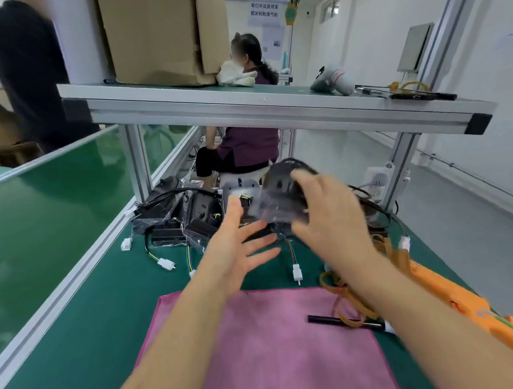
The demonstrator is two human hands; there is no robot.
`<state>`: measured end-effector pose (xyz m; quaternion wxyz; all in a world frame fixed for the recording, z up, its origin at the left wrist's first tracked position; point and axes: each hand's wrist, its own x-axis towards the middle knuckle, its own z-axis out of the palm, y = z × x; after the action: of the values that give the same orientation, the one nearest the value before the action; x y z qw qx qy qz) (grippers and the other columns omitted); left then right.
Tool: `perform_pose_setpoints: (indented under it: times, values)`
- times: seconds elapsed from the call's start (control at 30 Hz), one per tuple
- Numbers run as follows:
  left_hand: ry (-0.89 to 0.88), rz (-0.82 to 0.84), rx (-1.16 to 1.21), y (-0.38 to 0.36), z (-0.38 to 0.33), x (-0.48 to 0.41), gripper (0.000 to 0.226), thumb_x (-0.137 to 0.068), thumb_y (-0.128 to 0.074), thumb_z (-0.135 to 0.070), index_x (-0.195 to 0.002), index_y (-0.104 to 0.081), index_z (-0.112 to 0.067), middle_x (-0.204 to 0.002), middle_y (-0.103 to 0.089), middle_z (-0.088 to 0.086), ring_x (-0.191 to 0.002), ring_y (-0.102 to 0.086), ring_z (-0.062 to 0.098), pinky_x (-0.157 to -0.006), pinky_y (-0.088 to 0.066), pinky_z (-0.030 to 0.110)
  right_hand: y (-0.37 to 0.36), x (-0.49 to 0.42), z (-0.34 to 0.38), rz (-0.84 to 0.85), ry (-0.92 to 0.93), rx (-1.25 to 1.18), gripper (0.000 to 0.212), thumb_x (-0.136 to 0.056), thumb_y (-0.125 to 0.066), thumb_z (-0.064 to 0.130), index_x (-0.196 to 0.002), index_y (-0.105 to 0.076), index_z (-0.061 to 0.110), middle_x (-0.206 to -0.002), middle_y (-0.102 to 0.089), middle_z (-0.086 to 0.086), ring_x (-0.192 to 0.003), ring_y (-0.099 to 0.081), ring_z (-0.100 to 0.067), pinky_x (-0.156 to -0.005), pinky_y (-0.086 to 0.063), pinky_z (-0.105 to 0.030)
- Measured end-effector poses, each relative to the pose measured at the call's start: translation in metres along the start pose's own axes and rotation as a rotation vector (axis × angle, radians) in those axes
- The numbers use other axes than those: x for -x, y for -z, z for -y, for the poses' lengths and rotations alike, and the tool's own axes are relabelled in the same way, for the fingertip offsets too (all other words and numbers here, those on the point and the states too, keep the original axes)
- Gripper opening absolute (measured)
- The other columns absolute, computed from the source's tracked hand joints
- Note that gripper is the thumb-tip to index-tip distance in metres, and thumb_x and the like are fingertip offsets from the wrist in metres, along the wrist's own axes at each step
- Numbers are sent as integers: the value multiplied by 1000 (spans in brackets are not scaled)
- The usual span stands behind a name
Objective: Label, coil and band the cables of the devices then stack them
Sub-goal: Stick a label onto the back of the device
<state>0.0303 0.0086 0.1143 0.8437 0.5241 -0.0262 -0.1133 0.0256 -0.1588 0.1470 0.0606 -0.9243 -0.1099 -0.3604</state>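
Note:
My right hand [328,214] grips a black device in a clear plastic bag [282,192], lifted above the bench with its cable looped over the top. Just below and left of it, my left hand [237,246] is spread open, fingers apart, holding nothing. Behind the hands lies a pile of black bagged devices [175,217] with trailing wires that end in white connectors [297,272]. A pink cloth [258,344] covers the green mat in front of me, and a black marker [344,322] lies at its right edge beside tan rubber bands [345,297].
An orange tool [466,304] lies along the right edge of the mat. An aluminium shelf [243,105] crosses overhead, carrying a cardboard box [161,37] and a grey device. A green conveyor [40,213] runs on the left. A seated person [246,146] works beyond the shelf.

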Motion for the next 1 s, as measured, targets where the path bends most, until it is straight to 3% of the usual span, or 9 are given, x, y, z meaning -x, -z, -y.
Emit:
perform_pose_setpoints:
  times: [0.07, 0.23, 0.37, 0.5, 0.6, 0.73, 0.8, 0.9, 1.0]
  values:
    - [47, 31, -25, 1, -5, 10, 59, -73, -48, -73, -94, -78, -27, -110, -73, 10, -102, -70, 29, -77, -59, 44, -4, 32, 24, 104, 7, -22, 69, -69, -73, 23, -133, -48, 16, -110, -58, -9, -102, -55, -30, -95, -43, -51]
    - [119, -20, -80, 26, 22, 40, 25, -88, -60, -27, -111, -59, -19, -107, -68, 15, -86, -67, 28, -80, -54, 48, -3, 97, 63, -7, 32, -87, 85, -48, -86, 24, -125, -49, 18, -98, -63, -6, -95, -63, -26, -94, -46, -61]
    - [137, -4, -54, 55, 53, 85, 57, -74, -75, -21, -128, -56, -22, -116, -71, 11, -100, -69, 25, -82, -56, 45, -3, 146, 80, -153, 80, -160, 77, -47, -85, 26, -115, -49, 26, -86, -68, -7, -93, -55, -17, -98, -43, -54]
    - [178, -52, -98, 84, 81, 118, 77, -63, -79, -21, -135, -52, -27, -117, -71, 5, -108, -68, 24, -98, -47, 43, -1, 179, 103, -244, 43, -237, 19, -85, -48, 30, -103, -54, 32, -73, -68, -2, -76, -70, -14, -85, -53, -48]
    - [221, -53, -168, 93, 89, 128, 83, -66, -84, -18, -140, -48, -23, -123, -69, -1, -111, -66, 16, -101, -43, 40, 0, 189, 112, -164, 6, -233, 19, -92, -36, 37, -98, -54, 35, -67, -66, 3, -70, -70, -10, -83, -56, -43]
    - [209, 70, -461, 93, 72, 130, 76, -71, -78, -35, -140, -46, -27, -137, -58, -11, -129, -52, 11, -114, -32, 36, -2, 194, 112, -100, -37, -198, 34, -85, -43, 39, -79, -76, 39, -67, -66, 7, -70, -69, -6, -76, -58, -50]
    - [140, 5, -692, 99, 67, 126, 52, -88, -69, -32, -135, -47, -34, -138, -53, -18, -133, -46, 6, -112, -31, 25, 0, 195, 110, -28, -16, -200, 39, -88, -38, 43, -80, -76, 41, -75, -70, 11, -79, -70, -3, -75, -59, -47]
    - [89, -89, -1170, 105, 59, 125, 45, -88, -60, -54, -129, -48, -43, -133, -48, -17, -124, -45, 4, -102, -32, 18, 7, 194, 83, 45, 7, -287, 44, -97, -30, 48, -101, -73, 40, -100, -71, 15, -100, -66, -2, -84, -57, -32]
    - [85, -109, -1122, 103, 55, 119, 18, -88, -67, -34, -105, -65, -39, -111, -64, -21, -96, -55, -8, -75, -34, 5, 7, 175, 15, 103, -183, -364, 35, -91, -51, 47, -117, -64, 27, -117, -64, 11, -114, -53, -5, -99, -41, -25]
